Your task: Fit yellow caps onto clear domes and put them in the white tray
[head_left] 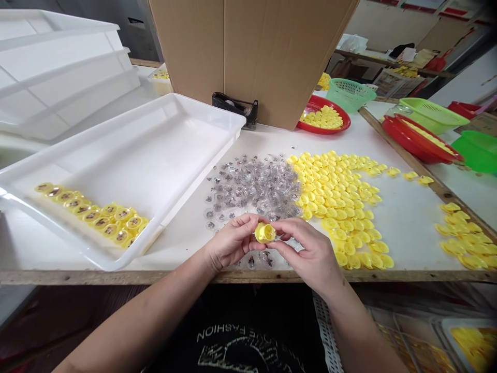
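Note:
Both hands meet over the table's front edge around one small yellow plastic piece (264, 232), shaped like a shallow cup. My left hand (235, 239) pinches it from the left side. From the right, the thumb and fingers of my right hand (308, 251) close at its rim; a bit of something clear shows there, too small to name. Behind and below the hands lies a spread of clear domed discs (256, 181) with dark printed pictures. Adjoining them on the right are many yellow pieces (334, 186) of the same kind.
At left, a white tray (128, 140) holds rows of yellow pieces with printed faces (101, 217). Stacked white trays (58, 72) stand behind it. A cardboard box (248, 57), a black tape dispenser (236, 108), and red (330, 129) and green (351, 96) containers stand farther back.

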### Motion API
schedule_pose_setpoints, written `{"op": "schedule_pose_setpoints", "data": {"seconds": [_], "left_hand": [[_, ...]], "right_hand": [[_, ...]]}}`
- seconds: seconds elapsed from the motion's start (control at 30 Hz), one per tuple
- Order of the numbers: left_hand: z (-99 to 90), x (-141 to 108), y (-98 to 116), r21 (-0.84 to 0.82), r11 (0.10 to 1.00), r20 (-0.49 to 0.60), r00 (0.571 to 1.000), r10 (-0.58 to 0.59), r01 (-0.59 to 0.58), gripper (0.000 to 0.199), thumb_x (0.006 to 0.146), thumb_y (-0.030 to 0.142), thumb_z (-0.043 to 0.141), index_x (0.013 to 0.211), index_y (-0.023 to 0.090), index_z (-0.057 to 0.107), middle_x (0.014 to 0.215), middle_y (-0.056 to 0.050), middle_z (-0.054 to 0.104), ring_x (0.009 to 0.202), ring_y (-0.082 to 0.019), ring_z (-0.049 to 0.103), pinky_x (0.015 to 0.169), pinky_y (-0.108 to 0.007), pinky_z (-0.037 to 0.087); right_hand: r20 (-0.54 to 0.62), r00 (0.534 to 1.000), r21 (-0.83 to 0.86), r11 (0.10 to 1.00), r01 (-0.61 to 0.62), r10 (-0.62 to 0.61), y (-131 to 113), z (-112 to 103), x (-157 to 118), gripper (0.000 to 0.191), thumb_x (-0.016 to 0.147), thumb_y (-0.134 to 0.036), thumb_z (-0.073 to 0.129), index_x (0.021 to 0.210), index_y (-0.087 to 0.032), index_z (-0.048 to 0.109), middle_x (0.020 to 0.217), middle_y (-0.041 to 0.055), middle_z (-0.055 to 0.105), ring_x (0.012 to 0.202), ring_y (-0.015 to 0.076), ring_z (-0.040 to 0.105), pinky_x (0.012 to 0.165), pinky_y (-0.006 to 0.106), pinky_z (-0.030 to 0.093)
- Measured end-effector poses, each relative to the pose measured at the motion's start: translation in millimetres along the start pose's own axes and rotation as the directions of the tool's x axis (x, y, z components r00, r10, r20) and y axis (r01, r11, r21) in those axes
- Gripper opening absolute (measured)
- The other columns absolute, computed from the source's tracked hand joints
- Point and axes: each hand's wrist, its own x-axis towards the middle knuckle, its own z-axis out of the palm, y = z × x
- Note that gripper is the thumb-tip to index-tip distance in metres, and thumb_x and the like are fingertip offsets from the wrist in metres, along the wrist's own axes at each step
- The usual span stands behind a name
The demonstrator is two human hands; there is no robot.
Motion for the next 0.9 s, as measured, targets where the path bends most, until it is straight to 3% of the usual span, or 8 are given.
{"op": "schedule_pose_setpoints", "data": {"seconds": [0.17, 0.47, 0.6, 0.9], "left_hand": [[-2.7, -2.7, 0.2, 0.028, 0.998, 0.01, 0.999, -0.051, 0.051, 0.037, 0.071, 0.028, 0.078, 0.104, 0.011, 0.068, 0.09, -0.01, 0.071, 0.075, -0.016, 0.07, 0.066, -0.018, 0.057], [-3.1, 0.1, -1.7, 0.052, 0.996, -0.01, 0.997, -0.074, 0.074, 0.033, 0.073, 0.036, 0.075, 0.089, 0.009, 0.064, 0.074, -0.005, 0.068, 0.06, -0.012, 0.068, 0.05, -0.012, 0.053], [-1.9, -0.4, -2.6, 0.067, 0.996, -0.036, 0.997, -0.061, 0.063, 0.036, 0.073, 0.036, 0.075, 0.094, 0.011, 0.061, 0.073, -0.004, 0.067, 0.057, -0.012, 0.067, 0.047, -0.013, 0.053], [0.6, -0.1, -1.5, 0.071, 0.996, -0.079, 0.995, -0.054, 0.06, 0.043, 0.064, 0.039, 0.081, 0.086, 0.011, 0.058, 0.072, -0.004, 0.068, 0.055, -0.011, 0.066, 0.048, -0.014, 0.053]], "right_hand": [[0.037, 0.999, 0.028, 0.999, -0.021, 0.02, 0.8, -4.5, 0.9, 0.024, 0.083, -0.016, 0.063, 0.106, -0.025, 0.064, 0.094, 0.0033, 0.064, 0.081, 0.016, 0.061, 0.069, 0.032, 0.054], [0.112, 0.994, -0.045, 0.999, 0.0, 0.005, 0.2, -4.2, 3.2, 0.03, 0.082, -0.012, 0.063, 0.11, -0.022, 0.064, 0.099, 0.0053, 0.063, 0.085, 0.016, 0.061, 0.071, 0.031, 0.053], [0.108, 0.994, -0.019, 1.0, 0.009, -0.007, 1.2, -1.6, 3.3, 0.026, 0.08, -0.017, 0.068, 0.105, -0.023, 0.065, 0.098, 0.0044, 0.064, 0.088, 0.0169, 0.062, 0.074, 0.032, 0.053], [0.083, 0.997, -0.08, 0.997, 0.002, 0.004, -2.2, 0.7, 4.4, 0.025, 0.081, -0.016, 0.066, 0.104, -0.026, 0.065, 0.092, 0.0033, 0.065, 0.08, 0.0174, 0.063, 0.067, 0.031, 0.054]]}}
